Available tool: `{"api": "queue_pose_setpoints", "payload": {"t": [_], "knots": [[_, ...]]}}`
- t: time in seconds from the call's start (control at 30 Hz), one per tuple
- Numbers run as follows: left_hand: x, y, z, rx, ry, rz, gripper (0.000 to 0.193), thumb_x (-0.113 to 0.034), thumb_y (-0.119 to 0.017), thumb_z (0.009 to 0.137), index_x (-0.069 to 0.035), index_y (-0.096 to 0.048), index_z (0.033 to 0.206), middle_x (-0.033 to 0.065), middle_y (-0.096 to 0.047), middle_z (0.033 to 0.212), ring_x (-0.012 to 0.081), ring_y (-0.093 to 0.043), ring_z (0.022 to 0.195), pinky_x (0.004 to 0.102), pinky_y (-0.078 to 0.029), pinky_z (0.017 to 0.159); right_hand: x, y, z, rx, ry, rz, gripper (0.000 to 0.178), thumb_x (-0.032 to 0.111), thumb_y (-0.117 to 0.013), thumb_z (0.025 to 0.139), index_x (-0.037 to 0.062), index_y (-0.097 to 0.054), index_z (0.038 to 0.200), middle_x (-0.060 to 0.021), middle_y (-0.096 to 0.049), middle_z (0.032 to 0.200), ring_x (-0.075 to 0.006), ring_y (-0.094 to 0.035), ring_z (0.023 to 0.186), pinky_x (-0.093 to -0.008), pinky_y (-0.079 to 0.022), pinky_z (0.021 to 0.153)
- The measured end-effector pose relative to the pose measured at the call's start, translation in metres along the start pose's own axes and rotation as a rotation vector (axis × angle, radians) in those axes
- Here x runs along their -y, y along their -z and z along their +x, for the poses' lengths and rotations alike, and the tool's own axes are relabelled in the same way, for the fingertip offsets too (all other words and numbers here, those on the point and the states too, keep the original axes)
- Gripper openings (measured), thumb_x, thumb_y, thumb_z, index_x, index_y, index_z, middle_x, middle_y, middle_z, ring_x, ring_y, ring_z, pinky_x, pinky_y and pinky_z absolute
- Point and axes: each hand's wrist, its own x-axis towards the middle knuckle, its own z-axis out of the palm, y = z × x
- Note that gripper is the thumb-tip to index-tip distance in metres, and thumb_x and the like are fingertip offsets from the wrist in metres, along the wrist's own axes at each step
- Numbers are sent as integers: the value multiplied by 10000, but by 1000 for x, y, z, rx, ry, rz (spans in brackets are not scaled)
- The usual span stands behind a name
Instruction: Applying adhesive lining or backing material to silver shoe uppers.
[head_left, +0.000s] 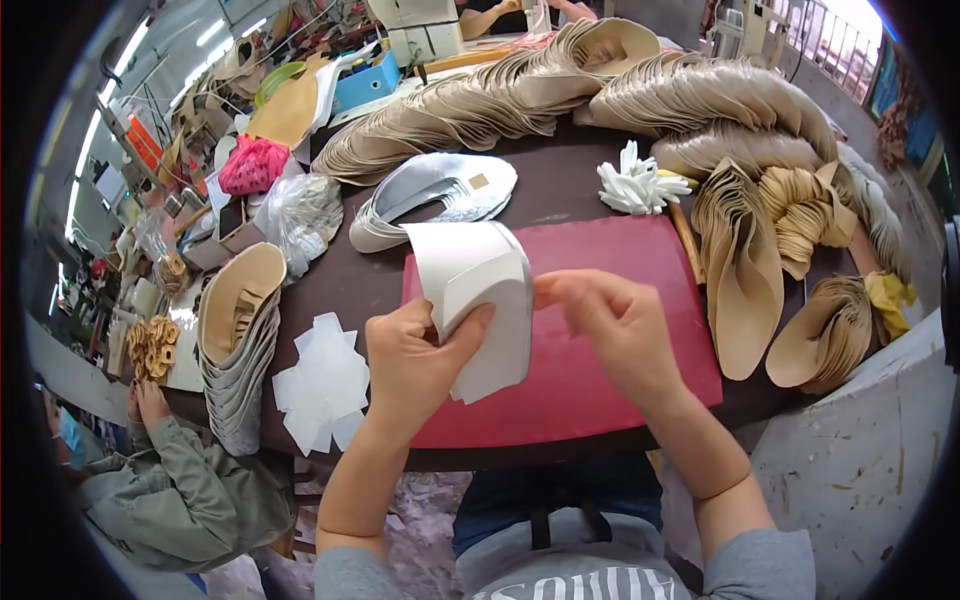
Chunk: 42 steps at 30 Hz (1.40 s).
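Note:
My left hand [412, 362] is closed around a curved white shoe-upper piece [470, 248], its thumb pressing a smaller white flap against the front. The piece stands tilted above a red mat [610, 395], with a grey edge along its right side. At that edge is my right hand [625, 335], fingers curled and fingertips brought together close to the rim. Whatever they pinch is hidden. Left of the mat lies a loose pile of thin white patches [322, 385]. Beyond the mat sits a stack of pale, U-shaped upper pieces [440, 195].
Long fanned rows of beige upper pieces [450, 125] line the table's far side. More tan stacks [740, 270] stand at right, near a bundle of white strips [638, 182]. At left are another stack [240, 330], a plastic bag [300, 215] and a co-worker's green-grey sleeve [200, 480].

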Motion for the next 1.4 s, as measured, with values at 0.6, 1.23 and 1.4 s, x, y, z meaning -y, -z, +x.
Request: {"api": "queue_pose_setpoints", "payload": {"t": [0.6, 1.23, 1.4], "knots": [[-49, -13, 8, 138, 376, -892, 428, -252, -451, 952, 84, -484, 1215, 197, -631, 1117, 234, -656, 886, 302, -535, 769, 16, 15, 15, -338, 736, -345, 174, 98, -730, 775, 13, -689, 921, -112, -635, 1072, -140, -571, 826, -223, -468, 715], [-33, -38, 0, -176, -87, -335, 432, -219, -345, 954, 90, -533, 1190, 220, -609, 1168, 238, -621, 999, 279, -493, 832, -3, 21, 7, 57, 42, 254, 154, 83, -714, 811, -13, -673, 925, -43, -631, 812, -72, -550, 649, -179, -461, 592], [-32, -40, -7, -196, -8, -427, 445, -218, -324, 944, 91, -546, 1173, 228, -597, 1195, 241, -609, 1033, 272, -481, 841, 1, 22, 10, 166, -244, 409, 154, 82, -689, 830, -40, -669, 923, -27, -607, 768, -71, -530, 639, -176, -453, 596]]}}
